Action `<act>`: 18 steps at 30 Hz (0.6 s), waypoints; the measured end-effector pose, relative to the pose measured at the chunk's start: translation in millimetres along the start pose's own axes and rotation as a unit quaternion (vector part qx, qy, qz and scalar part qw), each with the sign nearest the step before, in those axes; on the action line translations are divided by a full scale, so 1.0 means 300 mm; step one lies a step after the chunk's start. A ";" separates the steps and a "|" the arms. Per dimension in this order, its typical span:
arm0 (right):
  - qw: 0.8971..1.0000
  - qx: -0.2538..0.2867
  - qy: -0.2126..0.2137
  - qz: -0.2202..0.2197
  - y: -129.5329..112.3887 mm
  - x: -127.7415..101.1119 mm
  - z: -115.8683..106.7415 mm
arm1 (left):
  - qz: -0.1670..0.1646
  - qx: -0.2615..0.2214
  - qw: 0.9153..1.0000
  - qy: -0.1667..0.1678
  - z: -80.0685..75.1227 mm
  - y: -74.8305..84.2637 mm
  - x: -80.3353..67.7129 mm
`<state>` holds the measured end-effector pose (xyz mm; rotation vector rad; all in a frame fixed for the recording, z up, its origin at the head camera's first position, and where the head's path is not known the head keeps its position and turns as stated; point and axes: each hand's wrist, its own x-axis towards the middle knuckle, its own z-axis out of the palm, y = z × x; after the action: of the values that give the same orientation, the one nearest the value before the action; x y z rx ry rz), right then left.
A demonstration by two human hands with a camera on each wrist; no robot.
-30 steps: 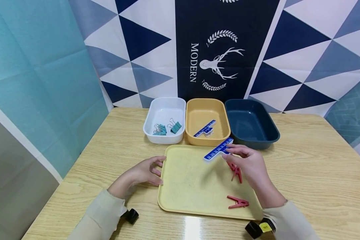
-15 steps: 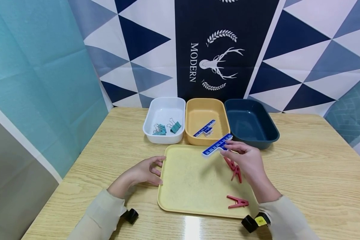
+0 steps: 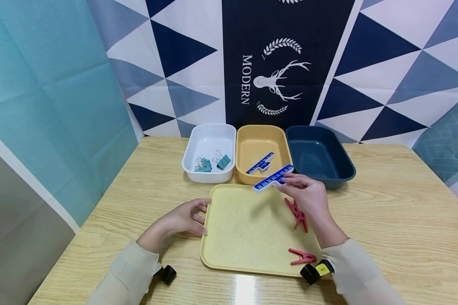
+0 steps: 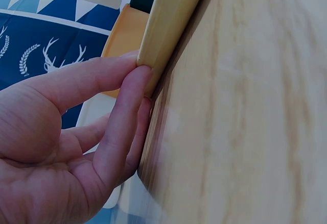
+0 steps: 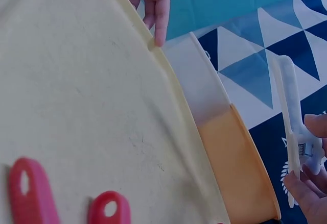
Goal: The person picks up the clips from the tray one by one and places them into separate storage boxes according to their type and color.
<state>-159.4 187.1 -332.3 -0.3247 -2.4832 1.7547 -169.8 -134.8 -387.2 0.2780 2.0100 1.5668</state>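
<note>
My right hand [image 3: 307, 195] pinches a blue and white piano-keyboard clip [image 3: 269, 182] above the far edge of the yellow tray [image 3: 248, 237]. In the right wrist view the clip's white back [image 5: 290, 96] and metal spring show. At the tray's left rim is my left hand [image 3: 185, 218], its thumb and fingers gripping the edge; the left wrist view shows fingertips [image 4: 140, 71] against the rim. Red clothespins [image 3: 299, 215] lie near the tray's right side, with another red clothespin [image 3: 303, 256] nearer the front. A similar piano clip [image 3: 260, 164] lies in the orange-yellow bin [image 3: 263, 132].
Behind the tray, three bins stand side by side. The white bin [image 3: 210, 131] on the left contains several teal binder clips [image 3: 222, 162]. On the right is a dark blue bin [image 3: 316, 156]. A patterned cloth [image 3: 194, 51] hangs behind the wooden table [image 3: 397, 220].
My right hand has moved left and away from me with the piano clip, bringing it closer to the orange-yellow bin. The left hand stays at the tray's rim.
</note>
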 end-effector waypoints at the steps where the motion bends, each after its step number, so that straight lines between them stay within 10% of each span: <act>1: 1.000 -0.001 0.002 0.001 0.000 0.003 0.002 | 0.001 0.001 1.000 0.000 0.000 -0.001 0.000; 18: 0.999 -0.027 0.020 -0.021 -0.018 0.088 0.043 | 0.005 0.004 1.000 -0.002 -0.001 0.001 0.000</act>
<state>-188.1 179.4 -333.1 -0.3062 -2.4951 1.6504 -170.0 -135.0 -386.8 0.2935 2.0150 1.5647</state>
